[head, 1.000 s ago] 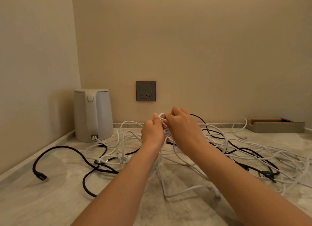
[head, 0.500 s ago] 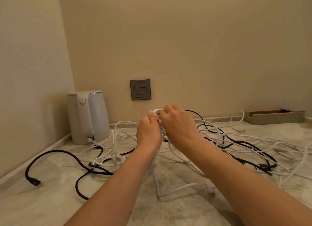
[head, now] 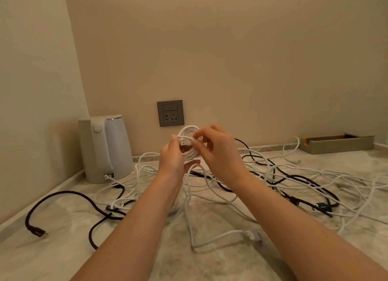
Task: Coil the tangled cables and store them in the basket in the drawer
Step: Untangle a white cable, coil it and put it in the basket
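**White coil held up, plug end pinched**

Raised above the marble countertop (head: 210, 261), in front of the wall socket (head: 170, 113): a small white coil (head: 189, 155), several turns thick, standing roughly upright with its open ring toward the camera. Left hand (head: 173, 157) wrapped round the coil's left side, fingers curled on the turns from below. Right hand (head: 219, 152) pinching the strand just behind the USB plug (head: 184, 142) between thumb and forefinger, other fingers loosely bent.

Handling, by judgement: light, soft and limp, probably a little springy, so likely to spring open once let go. Smooth jacket, perhaps slippery. Best gripped across the whole bundle of turns, never by a single strand. Tail best steered by the stiff plug housing or the cable right behind it, not by the metal tip.

Orientation: plug lying across the middle of the ring, long axis about level, metal tip pointing to the person's left, toward the left thumb. Below the coil, a white length dropping to the countertop; cannot tell whether of the same cable.

Elsewhere on the countertop: loose cables (head: 315, 176), white and black, spread out and uncoiled from the kettle (head: 105, 148) on the left toward the tray (head: 336, 143) at the back right. Basket and drawer not in view.
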A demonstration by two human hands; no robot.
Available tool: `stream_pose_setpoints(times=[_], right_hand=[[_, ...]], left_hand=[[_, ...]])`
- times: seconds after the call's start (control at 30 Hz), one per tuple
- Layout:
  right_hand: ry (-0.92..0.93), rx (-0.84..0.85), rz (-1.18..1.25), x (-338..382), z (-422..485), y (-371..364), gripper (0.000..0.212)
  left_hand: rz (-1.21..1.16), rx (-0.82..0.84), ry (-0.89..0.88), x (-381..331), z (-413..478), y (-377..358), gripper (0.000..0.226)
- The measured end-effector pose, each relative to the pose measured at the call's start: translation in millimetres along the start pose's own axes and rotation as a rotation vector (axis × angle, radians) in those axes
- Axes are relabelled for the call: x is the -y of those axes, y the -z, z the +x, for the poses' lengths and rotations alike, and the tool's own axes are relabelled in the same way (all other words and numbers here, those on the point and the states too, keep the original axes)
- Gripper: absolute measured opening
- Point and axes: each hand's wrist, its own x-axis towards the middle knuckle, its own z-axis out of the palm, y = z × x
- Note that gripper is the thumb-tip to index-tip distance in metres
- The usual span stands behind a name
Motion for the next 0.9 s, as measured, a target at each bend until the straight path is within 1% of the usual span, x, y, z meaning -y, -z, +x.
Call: stream_pose_setpoints(times=[0.1,0.17,0.23,0.3,0.43,0.47,0.53,0.6,0.73,0.83,0.9], right_hand=[[-0.065,-0.026,0.106,0,0,0,0.003],[-0.088,-0.001,0.151,0,1,-2,0.005],[-0.086,0.044,0.149,1,2,-4,0.007],[-0.081,0.039,0.153,1,3,-4,0.009],[-0.109,-0.103,0.232,9,4,1,0.007],[-0.139,-0.126,0.267,13,4,2,0.011],[-0.233,-0.128,0.377,21,8,5,0.025],[-0.331,-0.09,0.492,30,13,10,0.035],[-0.406,-0.061,0.59,43,20,22,0.031],[-0.484,-0.048,0.698,48,18,33,0.027],[-0.548,-0.058,0.793,53,13,43,0.026]], left_hand=[[-0.11,0.051,0.046,-2,-5,0,0.047],[-0.171,0.091,0.075,-5,-7,0,0.047],[-0.178,0.118,0.083,-6,-6,3,0.046],[-0.123,0.147,0.037,-6,-5,4,0.046],[0.045,0.159,-0.113,-13,-7,2,0.04],[0.054,0.146,-0.141,-16,-7,2,0.038],[0.034,0.118,-0.175,-25,-8,0,0.036],[0.007,0.105,-0.182,-33,-9,-1,0.036],[0.082,0.124,-0.169,-47,-14,-3,0.036],[0.241,0.126,-0.155,-58,-25,-6,0.036],[0.381,0.123,-0.161,-65,-35,-8,0.042]])
